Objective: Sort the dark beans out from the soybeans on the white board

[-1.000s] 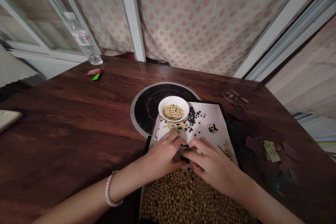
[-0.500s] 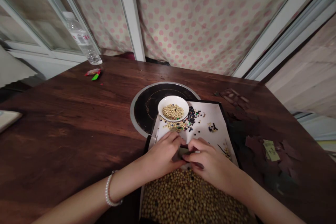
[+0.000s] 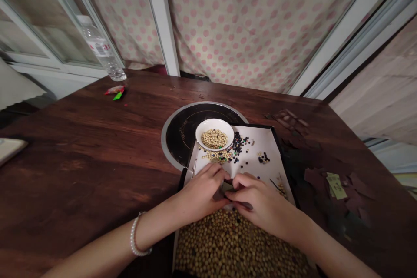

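Observation:
My left hand [image 3: 205, 189] and my right hand [image 3: 256, 195] meet over the middle of a white tray with black sides [image 3: 257, 134]. Their fingertips are pinched together around a small, flat, greenish-grey piece [image 3: 227, 187], mostly covered by my fingers; what it is I cannot make out. Below my hands, a thick layer of yellowish beads [image 3: 234, 247] fills the near part of the tray. Just beyond my fingers stands a white bowl [image 3: 199, 132] holding cream-coloured beads [image 3: 214, 139]. Black, green and cream beads [image 3: 239, 143] lie loose beside it.
A round black plate with a silver rim [image 3: 177, 132] is set in the brown wooden table [image 3: 97, 160]. A water bottle [image 3: 103, 50] and a red and green wrapper [image 3: 115, 91] stand far left. Dark scraps [image 3: 355, 191] and yellow-green paper slips [image 3: 336, 186] lie at the right.
Almost nothing differs. The fingers of my right hand have shifted very slightly; my left hand stays in the same place.

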Tool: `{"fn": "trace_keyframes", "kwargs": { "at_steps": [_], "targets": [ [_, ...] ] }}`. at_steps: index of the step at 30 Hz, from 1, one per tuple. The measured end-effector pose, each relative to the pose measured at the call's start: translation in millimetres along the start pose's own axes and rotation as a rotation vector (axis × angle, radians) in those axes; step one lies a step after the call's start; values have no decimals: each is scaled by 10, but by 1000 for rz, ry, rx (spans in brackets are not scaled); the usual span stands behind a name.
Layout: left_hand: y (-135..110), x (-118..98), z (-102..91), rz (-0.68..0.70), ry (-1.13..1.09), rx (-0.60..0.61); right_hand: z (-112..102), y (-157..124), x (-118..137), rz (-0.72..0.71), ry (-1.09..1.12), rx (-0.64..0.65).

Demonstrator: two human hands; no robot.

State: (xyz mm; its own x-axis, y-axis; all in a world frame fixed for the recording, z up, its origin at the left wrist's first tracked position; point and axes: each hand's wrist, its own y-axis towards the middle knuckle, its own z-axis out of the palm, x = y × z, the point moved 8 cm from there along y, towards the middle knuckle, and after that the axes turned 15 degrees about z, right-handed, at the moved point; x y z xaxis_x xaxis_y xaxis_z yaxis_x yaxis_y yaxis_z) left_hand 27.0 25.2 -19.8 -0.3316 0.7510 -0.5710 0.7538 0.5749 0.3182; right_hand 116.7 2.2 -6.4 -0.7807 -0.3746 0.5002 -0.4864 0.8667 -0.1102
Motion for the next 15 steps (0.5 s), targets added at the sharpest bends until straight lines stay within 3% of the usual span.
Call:
{"fn": "trace_keyframes", "kwargs": {
  "at_steps": [15],
  "targets": [
    [-4, 5, 10, -11, 6, 22, -1, -1, -14, 11, -4, 8]
  ]
}}
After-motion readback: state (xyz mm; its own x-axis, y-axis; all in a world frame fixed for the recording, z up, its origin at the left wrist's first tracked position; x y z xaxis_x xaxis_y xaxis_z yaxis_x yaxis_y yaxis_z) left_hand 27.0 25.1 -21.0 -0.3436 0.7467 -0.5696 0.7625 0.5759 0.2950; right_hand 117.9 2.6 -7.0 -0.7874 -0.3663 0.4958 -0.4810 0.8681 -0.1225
